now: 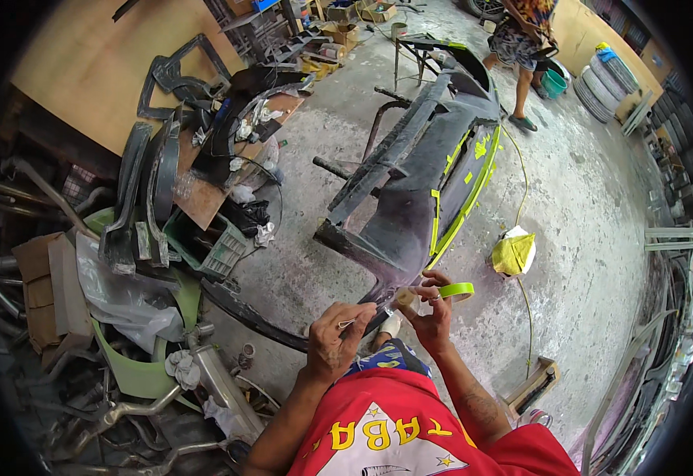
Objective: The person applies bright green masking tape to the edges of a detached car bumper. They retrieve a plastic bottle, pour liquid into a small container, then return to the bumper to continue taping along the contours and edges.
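1. Fingers of the left hand (332, 339), at lower centre, pinch closed on a small pale strip (346, 324) too small to identify.
2. Just right of it, the right hand (434, 321) grips a tan tape roll (404, 298); a neon-yellow tape roll (458, 290) sits at its fingers, whether looped over one I cannot tell.
3. Above both hands, the dark grey car bumper (400, 226) runs lengthwise from centre to upper right, its near corner just beyond the fingertips; contact is unclear. The right hand is nearer the edge bearing neon-yellow tape strips (481, 148).
4. Around, from the left: exhaust pipes (136, 409), a grey-green crate (224, 255), a black curved trim (253, 319) reaching beneath the left hand, and, right of the bumper, a yellow-and-white bundle (514, 252) beside a thin hose (524, 184).
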A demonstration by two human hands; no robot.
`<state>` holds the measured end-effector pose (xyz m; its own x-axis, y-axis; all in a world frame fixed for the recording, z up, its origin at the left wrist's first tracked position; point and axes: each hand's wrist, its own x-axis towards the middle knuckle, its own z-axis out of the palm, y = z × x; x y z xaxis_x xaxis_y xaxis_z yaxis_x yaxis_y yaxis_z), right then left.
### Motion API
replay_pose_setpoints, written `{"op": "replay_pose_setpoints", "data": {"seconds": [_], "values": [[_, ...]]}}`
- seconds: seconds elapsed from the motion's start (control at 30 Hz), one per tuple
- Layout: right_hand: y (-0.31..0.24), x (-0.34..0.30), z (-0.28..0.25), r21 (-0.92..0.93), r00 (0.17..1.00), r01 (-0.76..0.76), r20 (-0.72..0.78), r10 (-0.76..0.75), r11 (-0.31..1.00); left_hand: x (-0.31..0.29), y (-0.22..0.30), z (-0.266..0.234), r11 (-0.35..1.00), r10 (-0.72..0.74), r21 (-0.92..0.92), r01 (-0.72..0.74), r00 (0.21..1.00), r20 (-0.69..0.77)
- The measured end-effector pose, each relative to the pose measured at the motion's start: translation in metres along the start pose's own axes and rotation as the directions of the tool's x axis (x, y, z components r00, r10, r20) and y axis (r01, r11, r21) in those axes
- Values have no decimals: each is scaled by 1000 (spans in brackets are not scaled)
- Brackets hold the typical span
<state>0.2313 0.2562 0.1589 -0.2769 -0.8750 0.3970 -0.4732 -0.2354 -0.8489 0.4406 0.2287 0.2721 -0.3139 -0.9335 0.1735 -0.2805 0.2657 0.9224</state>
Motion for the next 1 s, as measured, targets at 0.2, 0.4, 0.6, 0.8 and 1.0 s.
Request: {"op": "replay_pose_setpoints", "data": {"seconds": [0.2,0.4,0.6,0.8,1.0], "values": [[-9,10,4,16,998,-40,43,39,999,2,-1,-1,999,32,6,-32,998,-46],[-2,12,6,-2,1000,15,16,-15,1000,2,-3,-1,998,37,53,-34,998,-48],[-2,9,6,2,999,-3,42,3,1000,0,-7,-5,995,-10,102,10,1000,0],[-2,7,0,22,993,-13,119,11,1000,-14,2,2,994,-94,56,96,995,-42],[-17,-12,-1,89,981,-75,184,58,993,-45,1,-3,996,14,86,-8,998,-66]]}}
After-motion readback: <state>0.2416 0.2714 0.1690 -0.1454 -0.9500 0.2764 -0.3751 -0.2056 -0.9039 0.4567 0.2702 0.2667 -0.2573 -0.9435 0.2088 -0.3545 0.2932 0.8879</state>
